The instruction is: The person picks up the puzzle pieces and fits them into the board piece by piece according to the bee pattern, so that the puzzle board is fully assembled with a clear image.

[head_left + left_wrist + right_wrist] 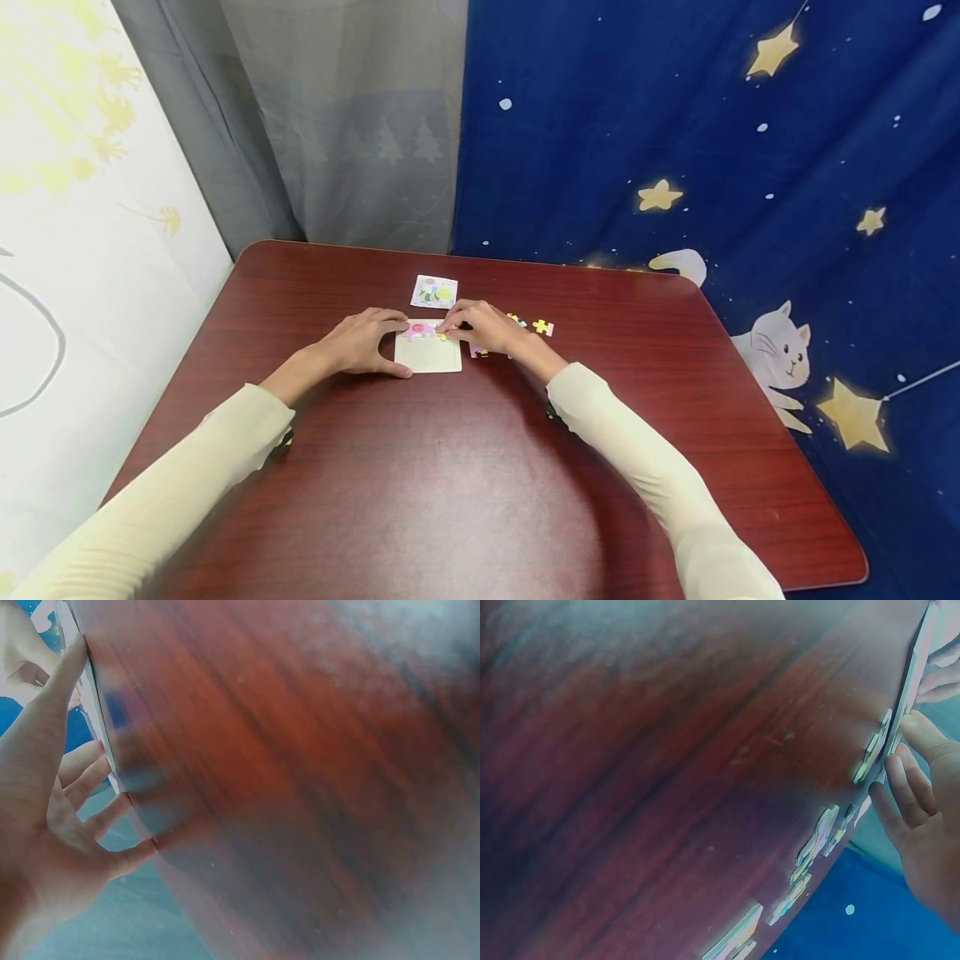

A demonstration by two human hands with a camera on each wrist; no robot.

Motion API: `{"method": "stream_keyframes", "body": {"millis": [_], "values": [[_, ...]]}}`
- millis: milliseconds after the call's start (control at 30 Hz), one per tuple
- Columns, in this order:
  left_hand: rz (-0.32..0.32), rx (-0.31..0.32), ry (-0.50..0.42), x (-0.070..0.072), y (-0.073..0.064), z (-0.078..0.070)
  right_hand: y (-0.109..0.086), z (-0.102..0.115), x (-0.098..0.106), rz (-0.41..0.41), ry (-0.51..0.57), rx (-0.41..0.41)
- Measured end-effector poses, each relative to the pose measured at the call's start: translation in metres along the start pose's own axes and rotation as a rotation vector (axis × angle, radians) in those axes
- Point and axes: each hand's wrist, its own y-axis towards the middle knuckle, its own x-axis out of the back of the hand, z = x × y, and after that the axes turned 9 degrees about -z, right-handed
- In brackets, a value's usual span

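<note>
A small pale puzzle board [431, 358] lies on the table, with pink puzzle pieces [417, 330] set along its far edge. My left hand [366, 342] holds the board at its left side, thumb near the front corner and fingertips by the back corner. In the left wrist view that thumb [71, 664] lies along the board's rim, the other fingers spread. Over the board's far right part, my right hand [486, 325] pinches a yellowish puzzle piece [442, 337] between thumb and fingertips; its fingers hide much of it.
A picture card [435, 292] lies just behind the board. Loose puzzle pieces sit to the right, among them a yellow one [543, 327] and a pink one [478, 351] beside the board. Several pieces [814, 844] show in the right wrist view. Curtains [525, 167] hang behind the table [450, 467].
</note>
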Motion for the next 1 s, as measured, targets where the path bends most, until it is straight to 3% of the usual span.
{"method": "stream_keyframes", "body": {"millis": [467, 1000], "values": [[0.004, 0.004, -0.002, 0.0014, -0.0006, -0.0002, 0.0032, 0.0038, -0.0009, 0.037, -0.078, -0.063], [0.002, 0.000, 0.001, 0.0004, 0.0001, -0.0011, 0.0041, 0.0050, -0.0008, 0.042, -0.055, -0.113]]}}
